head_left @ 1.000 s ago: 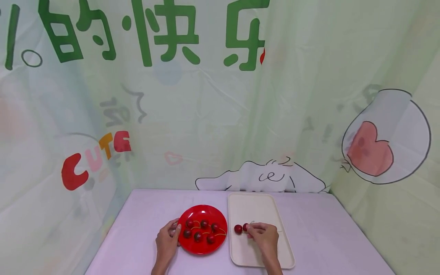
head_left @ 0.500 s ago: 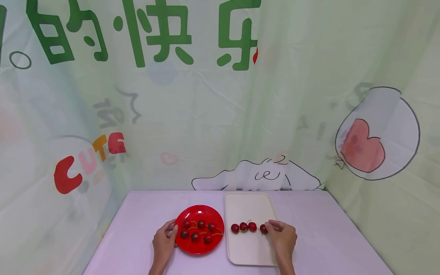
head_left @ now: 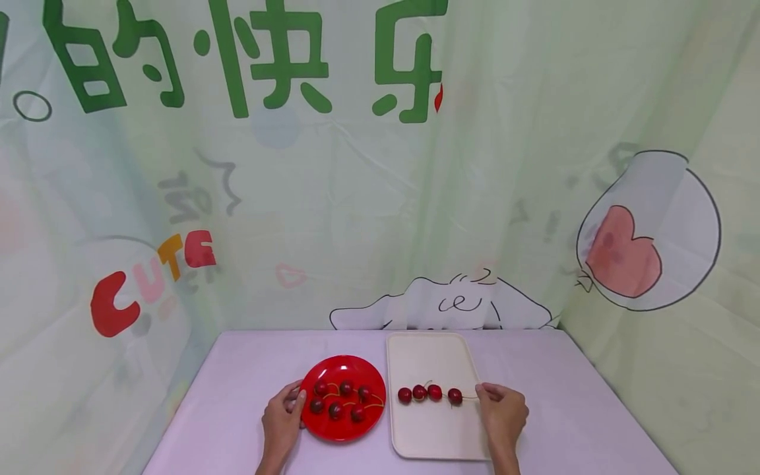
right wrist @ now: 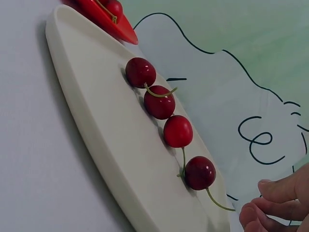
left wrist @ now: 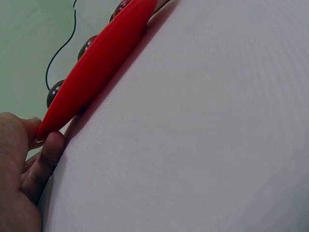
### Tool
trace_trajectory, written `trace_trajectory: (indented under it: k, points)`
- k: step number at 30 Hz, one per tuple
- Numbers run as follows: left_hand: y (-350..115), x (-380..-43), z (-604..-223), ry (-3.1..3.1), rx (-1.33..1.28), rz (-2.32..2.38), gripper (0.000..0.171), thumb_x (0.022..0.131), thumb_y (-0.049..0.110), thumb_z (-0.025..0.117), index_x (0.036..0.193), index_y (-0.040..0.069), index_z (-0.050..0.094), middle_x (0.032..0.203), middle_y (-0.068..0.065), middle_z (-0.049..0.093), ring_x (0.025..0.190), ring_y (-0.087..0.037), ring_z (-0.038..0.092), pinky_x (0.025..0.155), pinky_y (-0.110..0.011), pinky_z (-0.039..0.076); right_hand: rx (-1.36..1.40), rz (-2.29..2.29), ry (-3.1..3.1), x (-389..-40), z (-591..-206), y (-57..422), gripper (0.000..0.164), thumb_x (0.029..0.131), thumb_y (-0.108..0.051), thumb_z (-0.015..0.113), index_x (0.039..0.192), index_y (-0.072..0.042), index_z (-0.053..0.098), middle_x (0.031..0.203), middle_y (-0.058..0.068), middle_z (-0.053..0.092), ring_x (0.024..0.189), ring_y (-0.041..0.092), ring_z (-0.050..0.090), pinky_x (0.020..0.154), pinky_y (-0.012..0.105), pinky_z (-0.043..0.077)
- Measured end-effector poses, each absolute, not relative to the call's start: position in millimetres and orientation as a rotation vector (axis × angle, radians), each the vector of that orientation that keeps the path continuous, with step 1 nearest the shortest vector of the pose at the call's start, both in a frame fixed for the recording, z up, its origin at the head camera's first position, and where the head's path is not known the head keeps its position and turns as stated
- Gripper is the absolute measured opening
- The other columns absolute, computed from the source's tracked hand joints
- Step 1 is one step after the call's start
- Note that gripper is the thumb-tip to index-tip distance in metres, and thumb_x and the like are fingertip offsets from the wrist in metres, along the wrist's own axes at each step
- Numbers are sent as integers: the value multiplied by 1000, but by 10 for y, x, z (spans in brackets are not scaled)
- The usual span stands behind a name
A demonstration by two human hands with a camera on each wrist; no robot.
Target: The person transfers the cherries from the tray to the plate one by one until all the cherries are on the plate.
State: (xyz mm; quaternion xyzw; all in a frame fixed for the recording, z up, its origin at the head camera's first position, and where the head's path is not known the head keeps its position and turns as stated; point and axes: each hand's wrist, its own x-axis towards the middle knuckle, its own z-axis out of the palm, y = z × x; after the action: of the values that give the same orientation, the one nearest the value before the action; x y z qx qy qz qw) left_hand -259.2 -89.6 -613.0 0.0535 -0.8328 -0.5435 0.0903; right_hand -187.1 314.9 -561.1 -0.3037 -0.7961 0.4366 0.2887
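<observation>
If the left hand (head_left: 280,419) tips the plate (head_left: 344,433), I judge its six cherries (head_left: 335,410) could roll; on the tray (head_left: 439,439), the right hand (head_left: 505,412) could snag the rightmost cherry's stem (right wrist: 219,204) and disturb the four-cherry row (head_left: 435,392). My left pinches the plate's rim, thumb above; my right hovers, thumb and fingertips slightly apart, just beside that stem's tip.

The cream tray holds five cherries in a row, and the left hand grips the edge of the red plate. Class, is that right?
Not quite: the number of cherries is wrong. The cream tray holds four cherries in a row, as the head view shows, and the left hand grips the edge of the red plate.
</observation>
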Motion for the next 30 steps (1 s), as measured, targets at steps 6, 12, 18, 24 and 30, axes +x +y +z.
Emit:
trace_trajectory:
  k: [6, 12, 18, 24, 30]
  points:
    - [-887, -2573, -6134, -2434, 112, -1611, 34, 106, 10, 71, 139, 1, 72, 113, -20, 77, 57, -10, 60, 50, -20, 56, -853, 1154, -2141, -1872, -5608, 3135, 18, 93, -3, 80, 102, 13, 80, 85, 27, 78, 79, 40, 71, 74, 44, 46]
    - [-894, -2577, -6139, -2429, 97, -1613, 34, 107, 11, 70, 140, 1, 71, 113, -20, 76, 56, -10, 60, 50, -21, 55, -866, 1147, -2178, -1889, -5610, 3143, 18, 92, 0, 80, 103, 15, 80, 79, 26, 77, 68, 30, 68, 64, 30, 42]
    - [-900, -2599, -6147, -2444, 118, -1625, 35, 107, 11, 69, 141, 3, 70, 117, -21, 76, 57, -13, 61, 52, -22, 56, -820, 1131, -2217, -1928, -5602, 3146, 18, 89, 0, 82, 99, 14, 80, 82, 26, 79, 70, 36, 73, 66, 40, 51]
    - [-902, -2610, -6169, -2478, 140, -1604, 36, 108, 11, 69, 143, 3, 70, 118, -20, 76, 58, -15, 62, 53, -23, 56, -836, 1145, -2242, -1929, -5606, 3134, 16, 87, 1, 82, 95, 14, 80, 81, 26, 79, 94, 54, 69, 82, 59, 48]
    - [-912, -2607, -6151, -2472, 148, -1618, 36, 108, 12, 69, 143, 2, 69, 118, -22, 75, 58, -16, 62, 54, -23, 57, -831, 1146, -2243, -1938, -5627, 3151, 13, 85, 1, 81, 91, 13, 81, 71, 19, 78, 70, 36, 71, 75, 50, 48]
